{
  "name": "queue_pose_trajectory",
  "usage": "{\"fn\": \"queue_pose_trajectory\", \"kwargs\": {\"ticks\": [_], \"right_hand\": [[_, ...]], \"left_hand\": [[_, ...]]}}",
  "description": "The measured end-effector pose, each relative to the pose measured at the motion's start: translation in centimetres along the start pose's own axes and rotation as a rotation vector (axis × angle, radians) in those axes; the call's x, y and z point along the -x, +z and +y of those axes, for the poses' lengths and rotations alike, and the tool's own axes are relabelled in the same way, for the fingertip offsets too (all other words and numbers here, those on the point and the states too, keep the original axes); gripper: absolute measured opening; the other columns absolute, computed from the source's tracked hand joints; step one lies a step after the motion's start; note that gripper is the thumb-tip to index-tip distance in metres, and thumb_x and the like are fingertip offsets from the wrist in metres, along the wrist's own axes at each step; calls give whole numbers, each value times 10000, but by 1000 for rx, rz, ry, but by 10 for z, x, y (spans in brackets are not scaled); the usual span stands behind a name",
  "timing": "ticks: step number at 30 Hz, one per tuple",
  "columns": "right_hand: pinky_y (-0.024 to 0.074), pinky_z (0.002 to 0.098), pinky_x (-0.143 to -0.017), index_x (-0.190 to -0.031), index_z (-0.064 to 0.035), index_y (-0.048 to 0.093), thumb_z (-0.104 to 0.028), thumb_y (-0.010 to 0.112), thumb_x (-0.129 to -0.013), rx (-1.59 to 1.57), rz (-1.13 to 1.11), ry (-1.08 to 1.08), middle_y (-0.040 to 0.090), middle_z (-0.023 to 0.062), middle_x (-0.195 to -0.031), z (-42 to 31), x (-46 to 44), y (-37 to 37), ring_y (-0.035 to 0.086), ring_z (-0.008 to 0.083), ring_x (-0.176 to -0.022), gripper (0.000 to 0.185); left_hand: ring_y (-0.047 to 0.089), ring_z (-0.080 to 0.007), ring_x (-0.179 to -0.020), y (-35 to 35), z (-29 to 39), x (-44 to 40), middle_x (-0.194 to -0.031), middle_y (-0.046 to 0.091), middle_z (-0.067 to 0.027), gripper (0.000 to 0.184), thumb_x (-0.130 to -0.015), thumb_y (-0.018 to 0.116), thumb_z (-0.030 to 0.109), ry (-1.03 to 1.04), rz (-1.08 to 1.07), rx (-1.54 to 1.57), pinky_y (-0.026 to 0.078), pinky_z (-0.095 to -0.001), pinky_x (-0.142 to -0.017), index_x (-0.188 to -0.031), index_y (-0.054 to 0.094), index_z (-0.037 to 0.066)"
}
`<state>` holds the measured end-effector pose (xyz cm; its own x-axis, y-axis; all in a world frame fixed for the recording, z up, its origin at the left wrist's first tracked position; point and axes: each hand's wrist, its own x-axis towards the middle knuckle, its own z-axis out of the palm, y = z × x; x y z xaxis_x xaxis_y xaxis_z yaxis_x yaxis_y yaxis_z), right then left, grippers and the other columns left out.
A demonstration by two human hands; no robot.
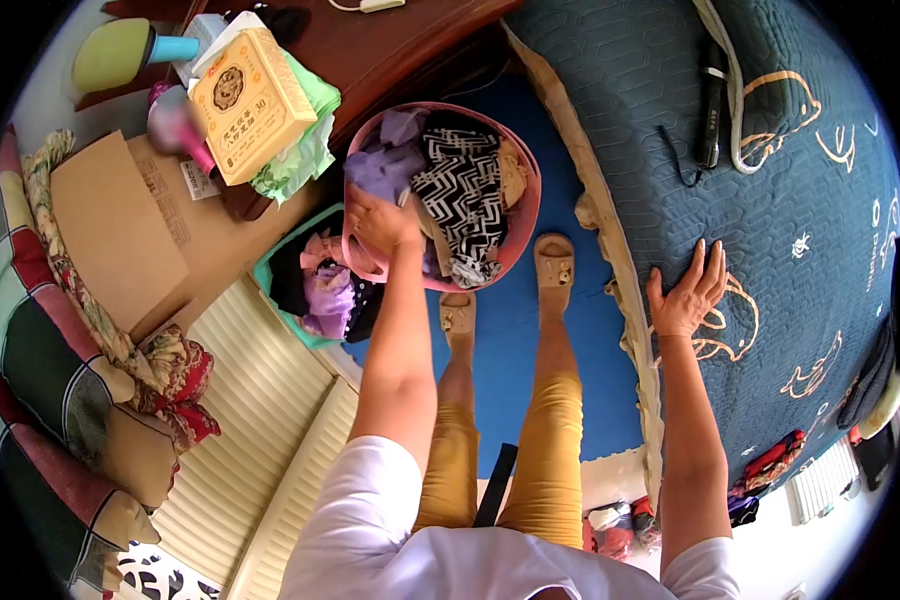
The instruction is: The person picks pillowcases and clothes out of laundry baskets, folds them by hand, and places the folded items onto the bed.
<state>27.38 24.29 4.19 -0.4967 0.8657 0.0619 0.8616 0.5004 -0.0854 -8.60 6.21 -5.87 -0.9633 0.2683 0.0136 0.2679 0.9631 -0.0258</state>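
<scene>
My left hand (382, 222) reaches into the left side of a round pink basket (532, 210), at its rim beside purple cloth (382, 168); its fingertips are partly hidden, and what they hold cannot be made out. A black-and-white zigzag cloth (462, 190) fills the middle of the basket. Fingers spread, my right hand (688, 302) lies flat on the dark teal quilted bed cover (660, 130). A green basket (266, 275) with dark, pink and purple clothes stands just left of the pink one.
A yellow box (252, 105) and a green plastic bag (310, 150) rest on the dark wooden furniture at upper left. Cardboard (120, 230) lies below them. A black flashlight-like object (711, 110) is on the bed. My sandalled feet stand on the blue floor (610, 390).
</scene>
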Motion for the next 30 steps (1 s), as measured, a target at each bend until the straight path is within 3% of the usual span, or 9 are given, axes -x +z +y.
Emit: {"fn": "queue_pose_trajectory", "kwargs": {"ticks": [1, 2, 4, 5, 12, 14, 17, 25, 30], "right_hand": [[163, 502, -1089, -1351, -45, 353, -391, 615, -733, 10, -10, 12, 282, 175, -1416, 0, 0, 0, 220, 360, -1330, 755], [163, 502, -1089, -1351, -45, 353, -391, 615, -733, 6, -8, 6, 282, 175, -1416, 0, 0, 0, 220, 360, -1330, 755], [161, 501, -1091, -1359, -51, 341, -394, 614, -735, 15, -13, 10, 274, 167, -1423, 0, 1, 0, 213, 355, -1334, 763], [161, 499, -1093, -1370, -59, 328, -394, 613, -735, 13, -9, 6, 265, 163, -1429, 0, 1, 1, 208, 351, -1335, 773], [161, 507, -1091, -1375, -52, 321, -386, 608, -744, 9, 8, -13, 260, 164, -1433, -2, 0, 1, 210, 358, -1332, 769], [162, 506, -1091, -1377, -47, 315, -383, 608, -745, 10, 4, -26, 257, 166, -1433, -3, -1, -1, 208, 361, -1331, 773], [162, 505, -1091, -1382, -49, 303, -382, 608, -750, 15, -9, -28, 254, 169, -1433, -3, 0, -2, 208, 362, -1330, 777], [168, 487, -1090, -1385, -36, 300, -397, 557, -803, 28, 8, -36, 258, 173, -1435, -4, -1, -3, 219, 356, -1329, 731], [161, 507, -1090, -1381, -53, 307, -390, 605, -748, 20, -5, -16, 251, 165, -1435, 0, 1, -1, 205, 353, -1335, 776]], "left_hand": [[543, -369, -1008, 2, 3, 6, -1125, 561, -215, 845, -600, 801, 360, 16, 88, 164, 409, -429, -907, -1248, 420, -26], [543, -369, -1008, 4, 6, 11, -1125, 561, -215, 845, -600, 801, 360, 11, 92, 163, 409, -429, -907, -1248, 420, -26], [570, -386, -905, 3, 7, 25, -1010, 599, -198, 668, -594, 798, 307, -49, -144, 291, 448, -455, -806, -1122, 515, 12], [566, -391, -906, 6, 6, 35, -991, 599, -188, 564, -591, 791, 277, 30, -78, 306, 451, -471, -758, -1028, 543, 19], [549, -330, -783, -33, 47, 97, -816, 538, -116, 485, -580, 733, 199, 295, -48, 328, 440, -440, -664, -1024, 590, 70], [540, -325, -753, -31, 54, 109, -802, 525, -108, 409, -628, 698, 251, 412, -59, 366, 435, -435, -624, -978, 597, 66], [544, -310, -751, -34, 68, 126, -796, 516, -106, 454, -628, 661, 195, 505, -71, 468, 445, -414, -627, -1059, 610, 64], [567, -316, -753, -37, 73, 122, -853, 536, -89, 478, -621, 661, 149, 447, -135, 404, 467, -408, -653, -1091, 603, 86], [573, -337, -731, -39, 71, 112, -879, 545, -98, 487, -628, 685, 165, 409, -197, 343, 476, -421, -634, -1100, 594, 93]]}}
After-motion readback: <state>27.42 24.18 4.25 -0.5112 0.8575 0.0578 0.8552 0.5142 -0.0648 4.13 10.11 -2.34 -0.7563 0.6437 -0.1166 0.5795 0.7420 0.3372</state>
